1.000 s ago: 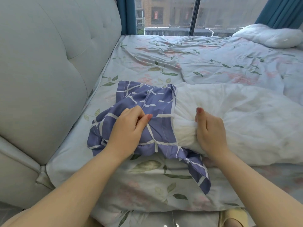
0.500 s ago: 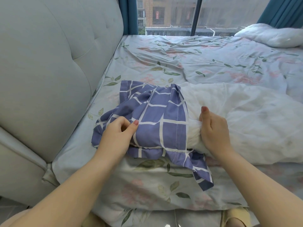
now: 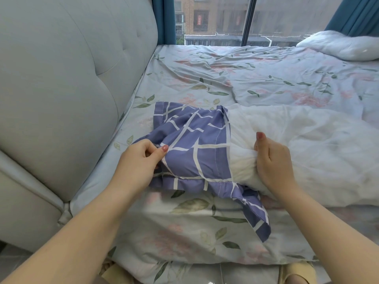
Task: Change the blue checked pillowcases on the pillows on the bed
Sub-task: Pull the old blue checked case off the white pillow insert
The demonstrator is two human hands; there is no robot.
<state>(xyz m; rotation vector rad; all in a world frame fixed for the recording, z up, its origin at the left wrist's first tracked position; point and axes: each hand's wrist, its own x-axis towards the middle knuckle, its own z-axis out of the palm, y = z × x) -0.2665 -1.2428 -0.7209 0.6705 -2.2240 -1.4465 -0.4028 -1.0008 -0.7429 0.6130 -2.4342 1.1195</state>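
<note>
Across the near edge of the bed, by the headboard corner: white pillow, laid flat within reach, mostly bare. Over its left end, blue checked pillowcase, bunched and slack, likely coming off. On the pillow's end, right hand, fingers clamped, anchoring it. On the pillowcase, left hand, thumb and fingers pinching the cloth, probably to draw it toward the headboard.

We see a pale tufted headboard along the left of the bed, whose floral sheet lies rumpled. Beyond it, teal curtains frame a wide window giving daylight and a brick building. Grey floor tiles show below.
</note>
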